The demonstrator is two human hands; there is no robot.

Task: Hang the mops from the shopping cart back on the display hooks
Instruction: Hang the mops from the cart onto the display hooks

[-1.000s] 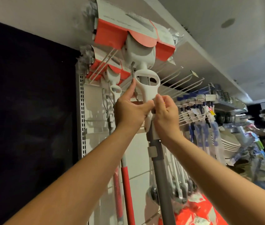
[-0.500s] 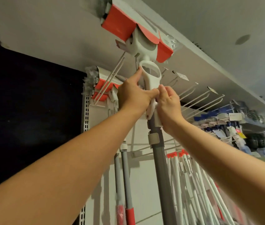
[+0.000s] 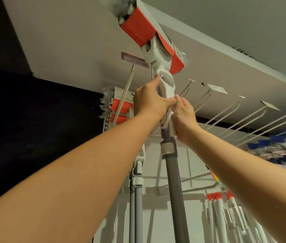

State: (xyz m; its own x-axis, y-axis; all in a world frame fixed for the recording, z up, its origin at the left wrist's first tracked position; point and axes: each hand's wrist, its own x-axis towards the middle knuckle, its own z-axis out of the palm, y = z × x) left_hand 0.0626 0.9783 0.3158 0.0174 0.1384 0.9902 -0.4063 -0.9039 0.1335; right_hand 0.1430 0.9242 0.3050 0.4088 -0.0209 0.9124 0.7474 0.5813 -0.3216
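I hold a mop [image 3: 172, 176] upright above my head; it has a grey pole, a white neck with an oval loop [image 3: 166, 81] and a red-sleeved head [image 3: 142, 30] near the overhead panel. My left hand [image 3: 149, 100] grips the white neck just below the loop, index finger stretched up along it. My right hand [image 3: 184, 116] grips the neck lower down, on its right side. A long white display hook [image 3: 123, 95] with a price tag [image 3: 135, 59] juts out just left of the loop. Whether the loop is on a hook is not visible.
Another red-headed mop [image 3: 121, 109] hangs behind my left hand, its grey poles [image 3: 136, 199] below. Several bare white hooks [image 3: 243, 116] stick out to the right. White handles with red caps [image 3: 215, 204] hang lower right, blue packaged goods [image 3: 278, 146] far right. A dark wall fills the left.
The mop has gone upward and its head now tilts close to the overhead panel. My view has tipped further up. Both hands keep their grip on the neck.
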